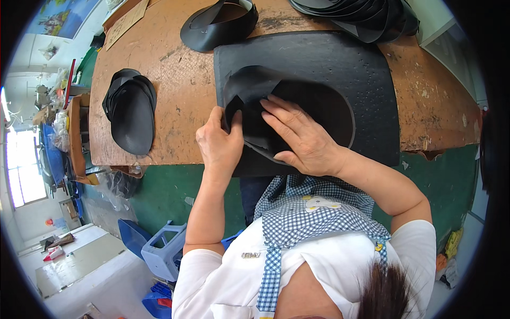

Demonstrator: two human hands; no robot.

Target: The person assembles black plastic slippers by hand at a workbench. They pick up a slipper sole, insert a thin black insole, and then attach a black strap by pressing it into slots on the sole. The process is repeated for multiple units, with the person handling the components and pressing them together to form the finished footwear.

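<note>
A curved black leather piece lies on a black square mat on the worn wooden table. My left hand pinches the piece's folded left edge between thumb and fingers. My right hand lies flat on top of the piece, fingers spread and pointing left, pressing it down onto the mat.
A stack of black cut pieces sits at the table's left. A bent black piece and a pile of black pieces lie at the far edge. A blue plastic stool stands on the floor at lower left.
</note>
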